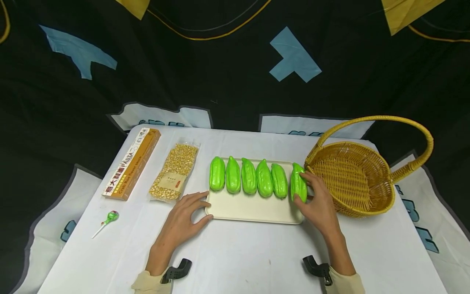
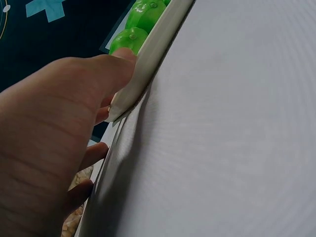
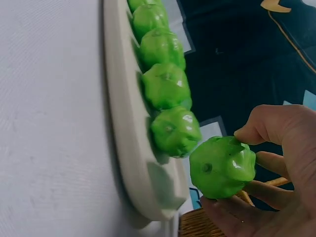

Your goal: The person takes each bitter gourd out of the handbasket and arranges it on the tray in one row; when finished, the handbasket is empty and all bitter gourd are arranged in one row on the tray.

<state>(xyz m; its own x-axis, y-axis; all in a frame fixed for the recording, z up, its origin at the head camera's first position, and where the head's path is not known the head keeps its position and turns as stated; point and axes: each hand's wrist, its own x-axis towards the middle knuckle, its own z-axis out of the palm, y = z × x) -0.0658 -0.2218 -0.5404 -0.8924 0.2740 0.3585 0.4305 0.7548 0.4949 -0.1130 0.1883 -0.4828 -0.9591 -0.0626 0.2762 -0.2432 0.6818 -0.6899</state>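
Observation:
My right hand [image 1: 318, 201] pinches a glossy green bitter melon [image 1: 298, 182] between thumb and fingers. It is at the right end of a cream tray [image 1: 249, 208]; in the right wrist view this melon [image 3: 222, 168] shows end-on, just past the tray's end. Several matching bitter melons [image 1: 249, 176] lie side by side along the tray's far half. At the tray's near left corner, my left hand [image 1: 180, 222] touches the rim with loosely bent fingers. In the left wrist view its thumb [image 2: 116, 69] lies against the tray's side.
A yellow wicker basket [image 1: 349, 175] with a tall handle stands right of the tray. On the left lie a bag of corn kernels [image 1: 178, 167], a pasta box [image 1: 132, 163] and a green-wrapped lollipop [image 1: 111, 216]. White cloth [image 1: 249, 253] covers the table; a dark curtain hangs behind.

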